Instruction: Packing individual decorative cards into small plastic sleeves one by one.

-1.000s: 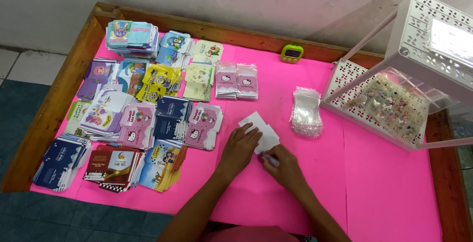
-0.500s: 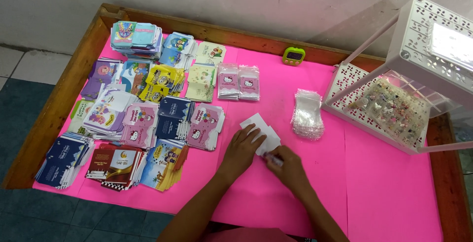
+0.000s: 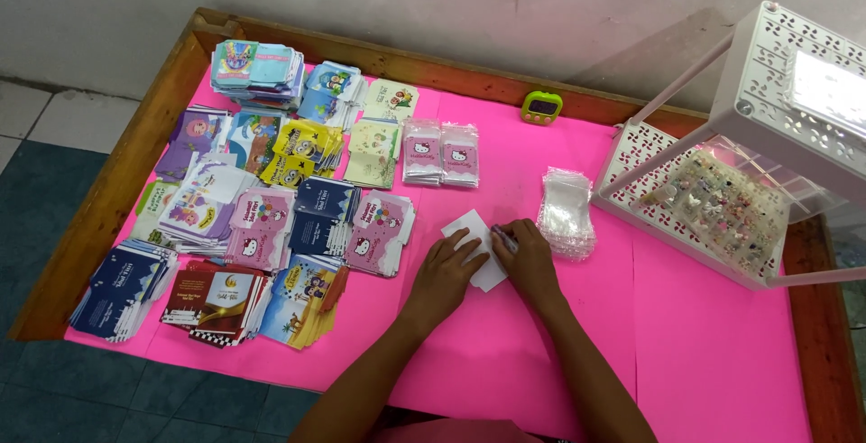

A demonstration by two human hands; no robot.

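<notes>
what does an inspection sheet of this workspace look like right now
surface: pink sheet on a wooden-rimmed table.
job's things: white card flat on the sheet; a thin pen-like item, too small to tell.
clutter: stacks of printed envelopes on the left, pile of clear plastic bags, small green timer, white perforated rack with small trinkets.
grippers: left hand presses on the card; right hand holds the pen-like item in its fingers at the card's edge.
cables: nothing seen.
surroundings: grey wall behind, tiled floor at left.
</notes>
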